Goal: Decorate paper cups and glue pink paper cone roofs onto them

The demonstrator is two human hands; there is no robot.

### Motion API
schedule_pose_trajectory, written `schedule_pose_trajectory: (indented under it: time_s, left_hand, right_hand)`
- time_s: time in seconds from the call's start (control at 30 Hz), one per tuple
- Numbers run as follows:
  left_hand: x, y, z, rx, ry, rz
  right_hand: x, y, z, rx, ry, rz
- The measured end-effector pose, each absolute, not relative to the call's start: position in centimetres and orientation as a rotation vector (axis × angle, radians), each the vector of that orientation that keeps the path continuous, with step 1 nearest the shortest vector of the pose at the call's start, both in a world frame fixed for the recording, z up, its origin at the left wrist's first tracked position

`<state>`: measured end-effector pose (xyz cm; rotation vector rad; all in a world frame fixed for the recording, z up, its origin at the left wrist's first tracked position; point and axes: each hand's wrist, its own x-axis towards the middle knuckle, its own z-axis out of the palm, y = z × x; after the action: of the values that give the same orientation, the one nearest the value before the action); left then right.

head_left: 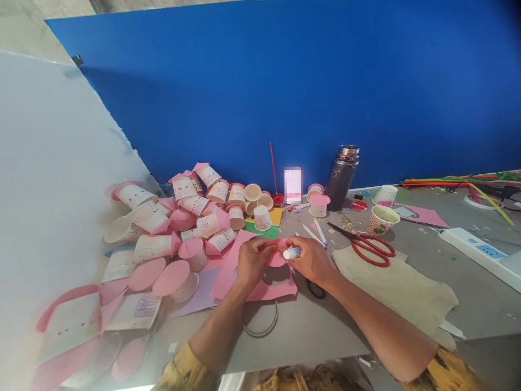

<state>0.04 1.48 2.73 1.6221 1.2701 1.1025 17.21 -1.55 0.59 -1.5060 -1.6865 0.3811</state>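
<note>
Between my two hands a small piece of pink paper (278,257) is pinched by its upper edge. The fingers of my left hand (253,262) are closed on its left side. My right hand (311,259) grips the paper's other side, and a white tube with a bluish label (292,253) is tucked in the same fingers. Beneath them lies a pink paper sheet (224,281) with a rounded cutout, through which grey tabletop shows. Red-handled scissors (372,250) lie partly open on a beige cloth (391,285) to the right.
Many paper cups with pink paper tops (154,247) are heaped at the left. A dark flask (342,179), lit phone (293,185) and white markers (321,232) sit toward the blue panel (260,92). A patterned cup (383,220) and white power strip (482,252) are at right.
</note>
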Motion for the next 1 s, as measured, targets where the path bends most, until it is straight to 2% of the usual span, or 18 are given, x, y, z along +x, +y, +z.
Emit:
schedule_pose_trajectory:
  time_s: [0.5, 0.73, 1.0]
  left_hand:
    - [-0.3, 2.6, 0.3, 1.863, 1.266, 1.402]
    - [-0.4, 2.1, 1.0, 1.800, 1.111, 1.530]
    - [0.2, 1.1, 1.5, 1.872, 1.091, 1.465]
  right_hand:
    - [17.7, -1.0, -0.8, -1.344, -1.684, -0.096]
    - [18.4, -0.6, -0.8, -1.277, -1.749, -0.149]
    - [18.6, -1.4, -0.7, -1.302, -1.772, -0.109]
